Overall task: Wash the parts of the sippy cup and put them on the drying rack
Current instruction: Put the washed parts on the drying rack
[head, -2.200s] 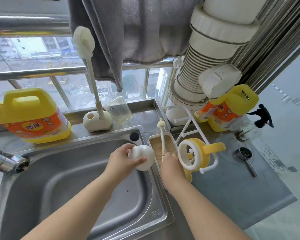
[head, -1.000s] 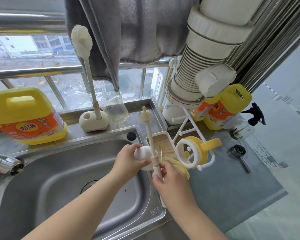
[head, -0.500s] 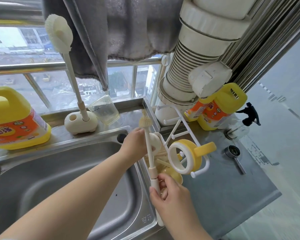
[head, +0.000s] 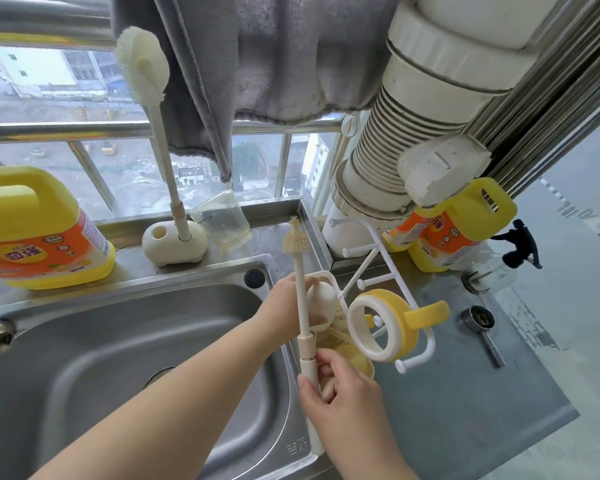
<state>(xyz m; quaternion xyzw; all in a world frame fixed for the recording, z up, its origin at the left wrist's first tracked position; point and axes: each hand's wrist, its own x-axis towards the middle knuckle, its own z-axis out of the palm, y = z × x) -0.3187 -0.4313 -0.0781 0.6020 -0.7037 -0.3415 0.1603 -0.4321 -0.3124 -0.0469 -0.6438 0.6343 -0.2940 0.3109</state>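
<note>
Sippy cup part (head: 321,303), white and rounded, gripped by the left hand (head: 284,306) over the drying rack (head: 364,268); right hand (head: 340,393) grips a thin brush (head: 303,306).

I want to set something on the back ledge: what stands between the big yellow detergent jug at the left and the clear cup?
In the head view, a cream brush holder with a long-handled sponge brush upright in it stands between the detergent jug and the clear cup.

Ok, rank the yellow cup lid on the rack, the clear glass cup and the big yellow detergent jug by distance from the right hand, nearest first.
From the right hand:
1. Yellow cup lid, hung on the drying rack just up and right of it.
2. Clear glass cup, back on the ledge by the window.
3. Detergent jug, far left on the ledge.
</note>
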